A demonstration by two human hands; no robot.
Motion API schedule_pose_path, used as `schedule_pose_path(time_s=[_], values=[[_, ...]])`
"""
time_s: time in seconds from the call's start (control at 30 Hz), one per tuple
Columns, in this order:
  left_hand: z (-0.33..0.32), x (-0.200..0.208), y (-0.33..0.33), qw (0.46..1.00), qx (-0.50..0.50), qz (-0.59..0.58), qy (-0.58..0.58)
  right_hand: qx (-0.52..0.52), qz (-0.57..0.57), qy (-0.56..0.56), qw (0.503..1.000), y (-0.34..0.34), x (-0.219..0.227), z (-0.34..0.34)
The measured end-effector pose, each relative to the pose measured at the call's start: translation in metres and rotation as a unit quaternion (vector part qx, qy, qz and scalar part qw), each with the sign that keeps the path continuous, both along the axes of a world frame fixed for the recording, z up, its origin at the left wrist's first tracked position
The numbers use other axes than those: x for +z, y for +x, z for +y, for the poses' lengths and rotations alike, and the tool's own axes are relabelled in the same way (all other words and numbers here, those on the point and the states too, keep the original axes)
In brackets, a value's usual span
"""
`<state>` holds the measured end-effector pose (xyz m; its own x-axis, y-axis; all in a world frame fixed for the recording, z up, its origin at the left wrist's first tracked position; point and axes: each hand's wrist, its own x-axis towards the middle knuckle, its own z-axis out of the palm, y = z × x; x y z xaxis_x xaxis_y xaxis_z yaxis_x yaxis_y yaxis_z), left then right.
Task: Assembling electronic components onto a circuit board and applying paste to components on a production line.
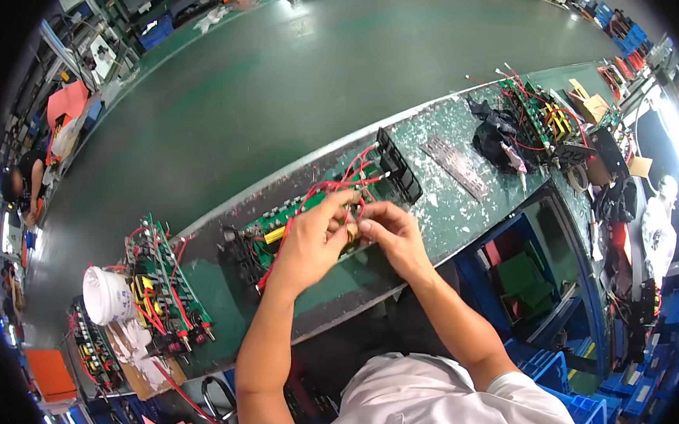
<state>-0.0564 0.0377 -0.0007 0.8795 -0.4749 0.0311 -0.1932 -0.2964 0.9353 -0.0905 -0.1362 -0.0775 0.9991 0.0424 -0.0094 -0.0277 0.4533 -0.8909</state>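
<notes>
Red wires [332, 186] are pinched by L hand [311, 237] & R hand [397, 237], fingers nearly closed, tips close together, over green PCB [287, 211] laid on bench [431, 210], w/ black slotted panel [399, 167] set at its R end & white bucket [106, 296] parked well apart to L.

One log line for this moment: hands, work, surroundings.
left hand: at red wires, grip unclear | right hand: same wires, grip unclear | beneath: green circuit board | nearby: white bucket, black panel
</notes>
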Motion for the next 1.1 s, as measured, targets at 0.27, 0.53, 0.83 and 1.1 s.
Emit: schedule_pose_path(time_s=[0.27, 0.53, 0.83, 1.1], values=[[0.001, 0.001, -0.002, 0.999, -0.022, 0.045, -0.004, -0.012, 0.049, 0.002, 0.999, 0.001, 0.007, -0.004], [0.009, -0.013, 0.005, 0.996, -0.008, 0.072, -0.055, -0.002, 0.047, 0.019, 0.999, 0.003, 0.014, 0.0], [0.005, -0.004, 0.003, 0.999, -0.017, 0.035, 0.004, 0.143, 0.063, -0.247, 0.956, 0.011, 0.048, -0.028], [0.006, -0.005, 0.004, 0.993, 0.018, 0.055, -0.099, 0.038, 0.005, -0.458, 0.888, 0.009, 0.056, -0.04]])
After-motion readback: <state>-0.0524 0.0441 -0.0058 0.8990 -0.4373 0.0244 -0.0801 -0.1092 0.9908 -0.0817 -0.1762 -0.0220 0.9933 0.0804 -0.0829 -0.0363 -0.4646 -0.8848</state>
